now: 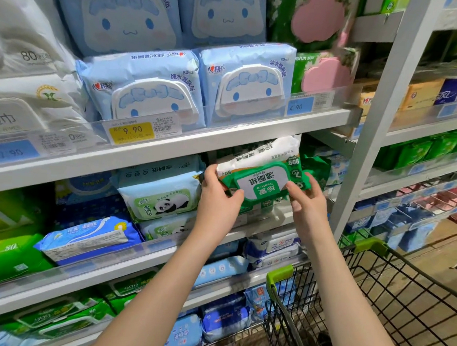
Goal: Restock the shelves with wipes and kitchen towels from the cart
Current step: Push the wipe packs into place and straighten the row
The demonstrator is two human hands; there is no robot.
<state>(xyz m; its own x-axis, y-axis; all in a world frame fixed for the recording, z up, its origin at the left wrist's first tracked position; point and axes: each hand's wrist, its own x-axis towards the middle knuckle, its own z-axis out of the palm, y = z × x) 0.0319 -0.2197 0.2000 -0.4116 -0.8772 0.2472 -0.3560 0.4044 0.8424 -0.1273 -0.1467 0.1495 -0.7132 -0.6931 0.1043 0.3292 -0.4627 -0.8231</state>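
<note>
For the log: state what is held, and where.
Green-lidded wipes pack; left hand grips its left end, right hand its right end.

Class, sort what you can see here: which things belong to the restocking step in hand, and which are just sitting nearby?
In the job: green-lidded wipes pack, gripped by the left hand and right hand; shelf below it; cart.
Just nearby: blue cartoon-face packs; panda packs; yellow price tag; pink-lidded packs.
</note>
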